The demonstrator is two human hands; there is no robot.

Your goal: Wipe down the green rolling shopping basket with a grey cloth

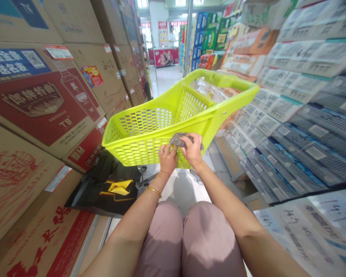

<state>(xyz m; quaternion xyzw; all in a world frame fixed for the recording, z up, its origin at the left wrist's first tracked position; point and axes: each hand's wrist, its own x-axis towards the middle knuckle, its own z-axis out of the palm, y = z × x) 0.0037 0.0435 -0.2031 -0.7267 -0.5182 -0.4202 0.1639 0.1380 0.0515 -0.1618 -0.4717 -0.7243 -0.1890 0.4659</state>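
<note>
In front of my knees stands a lime-green plastic shopping cart [190, 123] with perforated basket walls and a looped handle at its right end. My right hand [192, 148] is closed on a crumpled grey cloth [177, 139], pressing it against the outer side wall just below the rim. Right beside it, my left hand [167, 157] touches the same wall, its fingers curled at the holes near the cloth's lower edge. Whether those fingers also grip the cloth or the basket, I cannot tell. The basket's visible interior shows bare perforated walls.
Stacked cardboard cartons [40, 96] rise on my left. A black bag [115, 192] with a yellow piece on it lies below them. Packs of tissue paper [300, 80] are piled on my right. Farther down the aisle, a person [172, 36] stands behind a red counter [163, 57].
</note>
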